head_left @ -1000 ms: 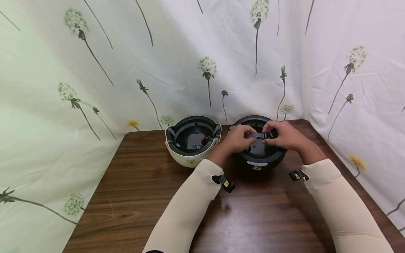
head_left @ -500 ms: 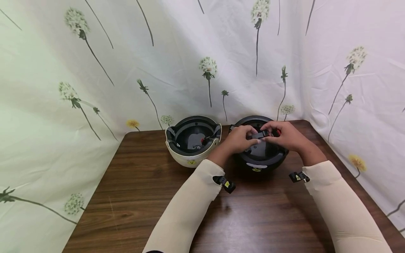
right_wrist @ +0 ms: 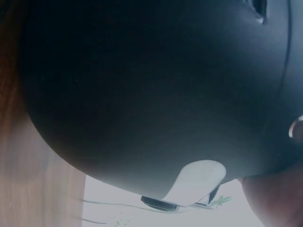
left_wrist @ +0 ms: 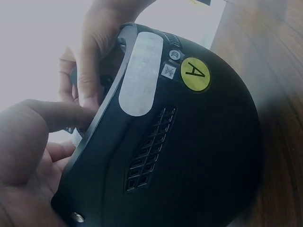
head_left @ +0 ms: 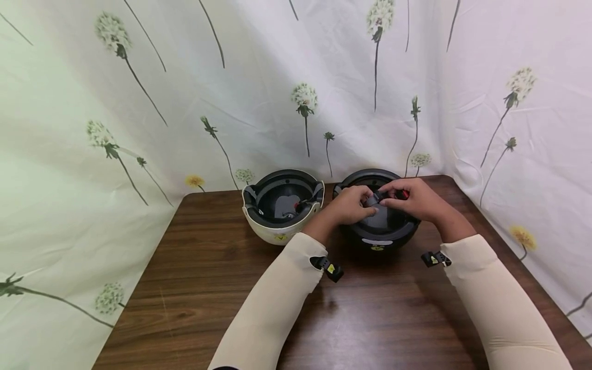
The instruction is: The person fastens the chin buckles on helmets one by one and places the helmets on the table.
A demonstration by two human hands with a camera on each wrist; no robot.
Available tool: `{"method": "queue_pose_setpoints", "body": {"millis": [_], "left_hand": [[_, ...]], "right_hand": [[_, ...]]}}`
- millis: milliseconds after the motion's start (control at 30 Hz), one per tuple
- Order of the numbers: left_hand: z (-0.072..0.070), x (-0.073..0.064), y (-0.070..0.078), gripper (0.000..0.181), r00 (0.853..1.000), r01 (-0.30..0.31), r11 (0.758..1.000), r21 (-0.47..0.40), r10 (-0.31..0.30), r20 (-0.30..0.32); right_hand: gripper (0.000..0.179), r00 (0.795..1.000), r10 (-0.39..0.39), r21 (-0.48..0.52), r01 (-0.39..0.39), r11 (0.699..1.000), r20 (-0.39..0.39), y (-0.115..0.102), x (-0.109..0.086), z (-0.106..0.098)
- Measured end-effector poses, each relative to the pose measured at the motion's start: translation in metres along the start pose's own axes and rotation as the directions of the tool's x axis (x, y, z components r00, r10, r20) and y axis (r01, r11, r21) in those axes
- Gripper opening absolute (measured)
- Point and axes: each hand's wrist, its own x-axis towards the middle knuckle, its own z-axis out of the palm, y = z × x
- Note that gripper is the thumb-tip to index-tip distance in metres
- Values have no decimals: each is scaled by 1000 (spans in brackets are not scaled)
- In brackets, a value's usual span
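A black helmet (head_left: 358, 241) lies upside down on the wooden table, its hollow facing up. Over that opening, both hands work at its chin strap with a black buckle (head_left: 376, 197). My left hand (head_left: 350, 204) pinches the strap on the left between thumb and fingers. From the right, my right hand (head_left: 413, 198) pinches the buckle end, and a small red piece (head_left: 404, 195) shows beside its fingers. In the left wrist view the helmet shell (left_wrist: 213, 137) hides much of the fingers' work. The shell (right_wrist: 142, 94) fills most of the right wrist view.
A cream-white helmet (head_left: 259, 226), also upside down, stands close to the left of the black one. Both sit near the back edge of the brown table (head_left: 199, 288). A white cloth (head_left: 259, 103) with printed dandelions hangs behind and along the sides.
My hands have stayed over the black helmet. The buckle has shifted left and tilted between the fingers, and the red piece has come into sight at the right hand.
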Motion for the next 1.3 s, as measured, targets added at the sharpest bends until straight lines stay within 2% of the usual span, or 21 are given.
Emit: {"method": "queue_pose_setpoints", "body": {"millis": [133,267,500,633,867,1133,1200,1300], "left_hand": [[1,-1,-1,44,1000,-3,999,-36,3,-6],[1,-1,-1,37,1000,6,994,-110,-9,-27],[0,-2,-2,30,999,13,973,-230,-23,-40],[-2,-1,-3,28,999,33,955,-295,-44,-29],[-2,1,-3,30,998,30,942,-334,-46,-39],[-1,-1,-4,30,995,50,927,-373,-79,-63],[-2,-1,-4,31,993,66,910,-408,-99,-62],[-4,-1,-4,32,989,96,862,-498,-137,-48]], "right_hand": [[21,999,-45,12,46,999,-13,-1,-1,0],[16,998,-54,21,54,998,-11,-2,-1,0],[39,999,26,23,-27,999,37,-1,-2,-4],[37,998,44,76,-47,996,42,-2,-3,-7],[25,1000,11,30,-11,1000,-14,1,-4,-6],[38,999,11,-5,-11,1000,-45,4,-6,-5],[38,998,23,6,-23,1000,-54,4,-6,-4],[33,996,45,36,-43,998,-73,3,-6,-3]]}}
